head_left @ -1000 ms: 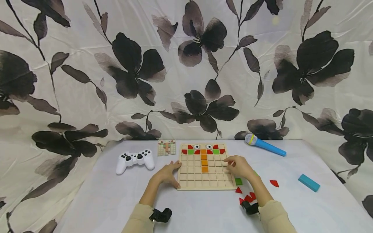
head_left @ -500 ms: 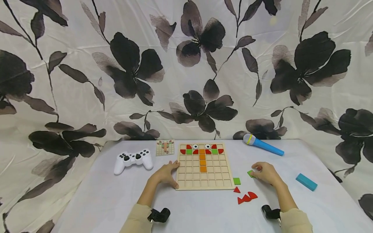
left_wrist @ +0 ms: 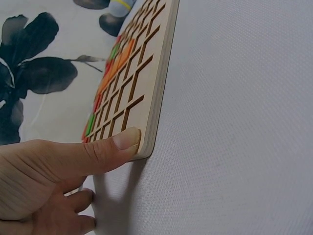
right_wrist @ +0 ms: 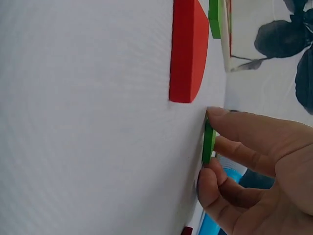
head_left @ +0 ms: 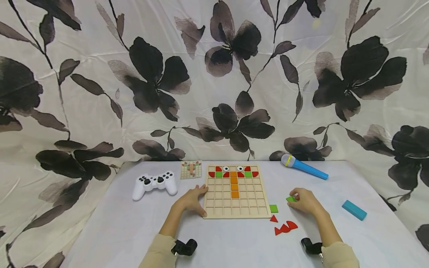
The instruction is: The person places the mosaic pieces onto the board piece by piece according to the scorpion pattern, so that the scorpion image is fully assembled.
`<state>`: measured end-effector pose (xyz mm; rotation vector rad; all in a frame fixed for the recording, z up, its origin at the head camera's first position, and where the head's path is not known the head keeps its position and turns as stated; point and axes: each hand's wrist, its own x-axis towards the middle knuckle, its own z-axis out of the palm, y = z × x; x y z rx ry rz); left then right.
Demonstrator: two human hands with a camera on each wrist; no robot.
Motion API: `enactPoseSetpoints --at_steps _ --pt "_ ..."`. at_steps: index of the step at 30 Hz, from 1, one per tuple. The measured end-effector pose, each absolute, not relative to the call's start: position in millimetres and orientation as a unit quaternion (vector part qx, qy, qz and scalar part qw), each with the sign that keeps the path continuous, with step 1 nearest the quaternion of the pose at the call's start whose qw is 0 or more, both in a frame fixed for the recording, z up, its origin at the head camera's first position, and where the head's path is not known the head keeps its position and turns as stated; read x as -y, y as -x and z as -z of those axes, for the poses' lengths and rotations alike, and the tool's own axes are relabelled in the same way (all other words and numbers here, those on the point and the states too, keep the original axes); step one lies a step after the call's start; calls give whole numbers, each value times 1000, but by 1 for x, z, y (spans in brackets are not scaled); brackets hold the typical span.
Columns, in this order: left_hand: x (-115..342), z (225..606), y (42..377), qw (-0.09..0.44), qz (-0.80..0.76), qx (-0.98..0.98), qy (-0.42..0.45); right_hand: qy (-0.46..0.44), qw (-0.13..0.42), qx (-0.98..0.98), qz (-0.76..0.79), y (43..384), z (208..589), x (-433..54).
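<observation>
Board (head_left: 244,203) holds tiles (head_left: 234,187) (left hand (head_left: 191,200) spread against it); right hand (head_left: 306,201) pinches green piece (head_left: 290,199).

Bright, even light casts soft-edged shadows on the white table (left_wrist: 234,127).

No lettering, brand or number can be read — any marks on the buttons of the white game controller (head_left: 155,183) or the small card (head_left: 191,170) seem too small to make out.
</observation>
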<state>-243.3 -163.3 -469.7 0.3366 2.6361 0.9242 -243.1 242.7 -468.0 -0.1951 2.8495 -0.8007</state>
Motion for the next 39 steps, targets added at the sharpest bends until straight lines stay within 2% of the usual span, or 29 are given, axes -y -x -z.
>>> enactPoseSetpoints --at_steps 5,12,20,27,35,39 --pt "163 469 243 163 -324 -924 -118 53 95 -958 266 243 467 -241" --pt "164 469 243 164 -325 -924 -115 85 84 -952 281 254 465 -229" --pt "163 468 243 163 -325 -924 -117 158 48 -934 318 287 463 -186" --pt "162 468 242 165 -328 -923 -118 216 60 -919 324 315 474 -141" --pt "162 467 242 163 -330 -922 -118 237 78 -921 300 327 473 -113" --pt "162 467 242 165 -326 -924 -114 272 64 -916 287 328 470 -109"
